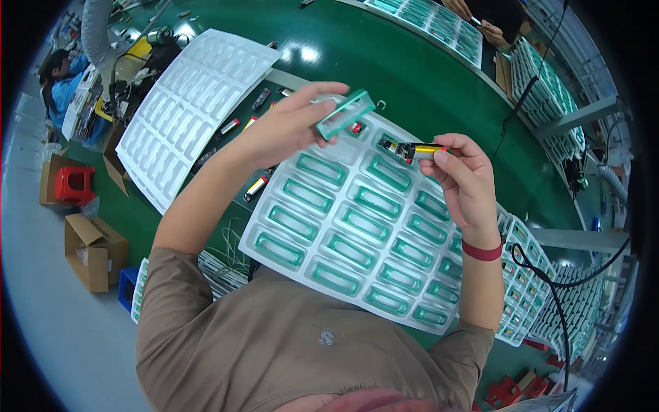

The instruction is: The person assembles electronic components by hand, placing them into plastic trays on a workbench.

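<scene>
Presently, above the white tray's (250,237) far edge, the left hand (295,127) has fingers closed on a clear green case (347,115), its long axis slanting up to the right. The right hand (465,175) pinches a yellow-and-black module (424,151) by its red end; the module lies nearly crosswise, its dark end aimed left toward the case, the two apart. Beneath, green frames (367,225) sit in the tray's pockets, down to its near edge. Past its left edge lie loose modules (255,187), then a second pocketed tray (180,113). Across the green tabletop (329,48), a co-worker's hand (493,34) is near another filled tray (458,42).
</scene>
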{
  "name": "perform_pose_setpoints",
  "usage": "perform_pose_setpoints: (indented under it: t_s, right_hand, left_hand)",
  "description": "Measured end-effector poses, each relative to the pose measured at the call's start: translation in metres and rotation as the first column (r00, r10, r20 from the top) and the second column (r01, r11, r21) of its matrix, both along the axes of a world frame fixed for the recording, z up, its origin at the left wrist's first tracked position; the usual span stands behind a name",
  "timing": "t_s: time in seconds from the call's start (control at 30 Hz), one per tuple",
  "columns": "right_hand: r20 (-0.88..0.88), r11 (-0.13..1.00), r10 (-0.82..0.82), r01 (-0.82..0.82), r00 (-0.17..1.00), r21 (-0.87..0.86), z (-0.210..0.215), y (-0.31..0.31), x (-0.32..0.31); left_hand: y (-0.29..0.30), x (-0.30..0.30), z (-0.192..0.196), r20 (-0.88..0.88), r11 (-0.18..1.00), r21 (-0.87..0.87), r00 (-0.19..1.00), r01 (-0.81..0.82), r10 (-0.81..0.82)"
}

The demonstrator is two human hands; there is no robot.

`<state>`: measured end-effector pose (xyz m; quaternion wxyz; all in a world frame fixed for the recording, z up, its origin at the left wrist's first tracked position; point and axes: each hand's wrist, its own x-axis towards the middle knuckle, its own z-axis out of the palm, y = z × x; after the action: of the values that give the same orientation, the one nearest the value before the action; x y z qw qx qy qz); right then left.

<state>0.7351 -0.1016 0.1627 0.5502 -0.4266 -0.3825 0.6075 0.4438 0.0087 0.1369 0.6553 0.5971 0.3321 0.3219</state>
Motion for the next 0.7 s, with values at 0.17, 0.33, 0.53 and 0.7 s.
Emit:
perform_pose_setpoints:
  t_s: [0.17,0.33,0.53,0.7]
  right_hand:
    - [0.158,0.984,-0.034,0.005,0.987,0.176,-0.001,0.002,-0.011]
    - [0.107,0.991,-0.019,0.005,0.994,0.130,0.000,-0.001,-0.027]
    - [0.277,0.984,-0.041,-0.010,0.960,0.180,0.005,0.001,-0.033]
    - [0.415,0.974,-0.132,0.039,0.900,0.225,-0.005,0.006,-0.050]
  left_hand:
    - [-0.010,0.011,-0.003,0.410,0.800,-0.484,0.900,0.353,-0.149]
    - [-0.023,0.022,0.005,0.292,0.832,-0.434,0.927,0.346,-0.234]
    - [-0.024,0.020,0.009,0.253,0.845,-0.419,0.937,0.331,-0.242]
    - [-0.018,0.026,-0.008,0.374,0.784,-0.488,0.903,0.384,-0.210]
